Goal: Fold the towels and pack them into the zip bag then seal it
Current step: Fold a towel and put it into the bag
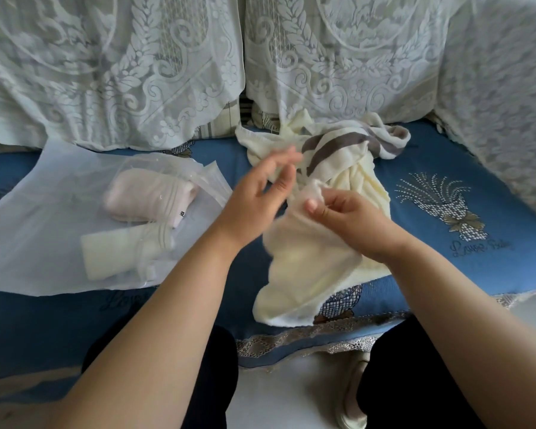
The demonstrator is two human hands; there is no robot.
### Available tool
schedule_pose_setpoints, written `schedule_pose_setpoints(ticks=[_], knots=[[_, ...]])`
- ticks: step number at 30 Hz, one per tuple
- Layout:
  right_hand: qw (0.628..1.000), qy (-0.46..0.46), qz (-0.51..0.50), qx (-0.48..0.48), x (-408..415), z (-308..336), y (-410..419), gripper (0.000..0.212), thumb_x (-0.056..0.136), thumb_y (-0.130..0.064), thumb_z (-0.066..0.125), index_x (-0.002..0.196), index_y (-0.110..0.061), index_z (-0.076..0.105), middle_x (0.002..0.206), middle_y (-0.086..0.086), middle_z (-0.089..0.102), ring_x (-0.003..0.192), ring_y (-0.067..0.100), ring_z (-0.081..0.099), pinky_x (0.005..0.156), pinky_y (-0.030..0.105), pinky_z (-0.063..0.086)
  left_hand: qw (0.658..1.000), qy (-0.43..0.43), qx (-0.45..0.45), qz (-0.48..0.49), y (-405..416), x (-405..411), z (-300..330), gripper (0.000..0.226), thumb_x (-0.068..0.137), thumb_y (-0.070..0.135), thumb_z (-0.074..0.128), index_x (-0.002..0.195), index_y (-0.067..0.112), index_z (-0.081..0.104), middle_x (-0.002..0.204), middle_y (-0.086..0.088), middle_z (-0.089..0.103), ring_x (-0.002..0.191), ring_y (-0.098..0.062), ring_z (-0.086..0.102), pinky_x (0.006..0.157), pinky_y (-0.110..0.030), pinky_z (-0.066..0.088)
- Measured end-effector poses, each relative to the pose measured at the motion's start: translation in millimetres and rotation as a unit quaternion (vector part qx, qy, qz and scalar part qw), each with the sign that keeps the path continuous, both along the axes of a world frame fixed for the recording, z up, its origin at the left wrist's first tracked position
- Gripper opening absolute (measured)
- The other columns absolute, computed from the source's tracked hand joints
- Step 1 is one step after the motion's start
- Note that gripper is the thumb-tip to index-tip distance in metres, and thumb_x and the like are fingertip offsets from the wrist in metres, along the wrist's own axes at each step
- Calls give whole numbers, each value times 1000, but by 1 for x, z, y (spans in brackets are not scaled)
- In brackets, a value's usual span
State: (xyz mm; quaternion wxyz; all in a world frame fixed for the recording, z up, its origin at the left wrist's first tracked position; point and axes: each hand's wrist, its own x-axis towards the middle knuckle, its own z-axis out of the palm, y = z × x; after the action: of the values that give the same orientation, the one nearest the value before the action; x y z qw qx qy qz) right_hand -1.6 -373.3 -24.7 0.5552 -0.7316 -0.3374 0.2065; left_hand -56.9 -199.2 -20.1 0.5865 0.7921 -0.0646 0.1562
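Head view: the right hand (347, 218) pinches a corner of the cream towel (310, 261), just right of the zip bag (44, 212); the left hand (260, 193) hovers with loose, empty fingers. Best to find the matching corner and pull the edge taut. Motion blur hides the left fingertips.

- There is a single view, taken from a camera worn on the person's head.
- It faces forward and down, onto the blue seat cover (446, 261) of a sofa.
- It sits close: both forearms enter from the near edge, and the left hand (257, 193) and right hand (350, 218) fall near the middle.
- The wide angle bends the edges; lace-covered cushions (112, 66) fill the far side.
- The person's dark-clothed knees (415, 382) and pale floor (285, 394) lie nearest.
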Motion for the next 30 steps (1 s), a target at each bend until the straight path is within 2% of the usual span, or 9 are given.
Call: schedule_pose_setpoints(ticks=[3, 5, 7, 11, 15, 20, 25, 28, 30], knots=[[997, 42, 60, 5, -3, 2, -1, 37, 84, -54, 53, 86, -23, 74, 84, 0, 69, 80, 12, 63, 74, 24, 50, 991, 66, 39, -109, -10, -5, -3, 40, 94, 47, 44, 120, 25, 64, 121, 9, 65, 121, -2, 53, 104, -26, 40], [995, 65, 68, 18, -2, 2, -4, 45, 82, -57, 55, 102, -22, 74, 108, 9, 71, 105, 20, 65, 92, 28, 51, 986, 98, 61, -121, -5, -5, -6, 35, 95, 43, 49, 122, 26, 63, 121, 12, 66, 119, 0, 54, 102, -23, 42], [991, 89, 98, 26, 0, 0, -7, 44, 83, -49, 60, 114, -19, 69, 117, 6, 68, 113, 19, 62, 95, 27, 49, 979, 141, 102, -105, 1, -4, -6, 31, 93, 43, 54, 115, 26, 68, 110, 8, 70, 108, -6, 62, 95, -30, 49], [982, 178, 69, 11, 11, -4, -17, 28, 71, -29, 78, 98, -28, 72, 92, 11, 74, 80, 23, 71, 67, 29, 58, 966, 77, 224, 104, 9, 1, -8, 31, 88, 44, 61, 77, 15, 65, 68, -6, 61, 65, -18, 56, 61, -31, 45], [977, 179, 78, -82, 24, -4, -44, 31, 66, -35, 82, 89, -15, 75, 87, 13, 74, 72, 24, 72, 58, 27, 57, 937, -36, 160, 308, 30, 5, 0, 38, 90, 38, 59, 65, 11, 49, 55, 1, 44, 53, -9, 37, 50, -23, 31], [977, 202, -16, -66, 40, 0, -78, 27, 69, -37, 77, 77, -11, 76, 74, 9, 72, 61, 18, 69, 53, 24, 55, 930, 13, 104, 353, 49, 9, -4, 43, 90, 38, 57, 60, 12, 40, 52, 5, 31, 52, -13, 29, 51, -31, 25], [911, 323, -243, 82, 52, -7, -88, 29, 83, -39, 70, 84, -10, 73, 74, 5, 71, 62, 18, 69, 56, 28, 57, 962, 120, 114, 216, 40, 8, -11, 50, 84, 50, 61, 57, 16, 37, 53, 8, 31, 52, -12, 31, 55, -32, 26], [830, 410, -324, 195, 63, -11, -89, 24, 89, -37, 64, 84, -14, 62, 63, -2, 63, 58, 12, 64, 60, 26, 55, 960, 158, 192, 131, 31, 5, -16, 41, 81, 50, 66, 67, 12, 59, 66, 2, 60, 65, -16, 54, 65, -36, 42], [796, 431, -303, 297, 69, -9, -94, 30, 91, -40, 60, 84, -12, 61, 65, -1, 65, 64, 13, 66, 68, 27, 56, 966, 188, 167, 59, 28, -2, -9, 57, 74, 57, 69, 84, 1, 65, 82, -9, 67, 80, -19, 59, 74, -32, 44]])
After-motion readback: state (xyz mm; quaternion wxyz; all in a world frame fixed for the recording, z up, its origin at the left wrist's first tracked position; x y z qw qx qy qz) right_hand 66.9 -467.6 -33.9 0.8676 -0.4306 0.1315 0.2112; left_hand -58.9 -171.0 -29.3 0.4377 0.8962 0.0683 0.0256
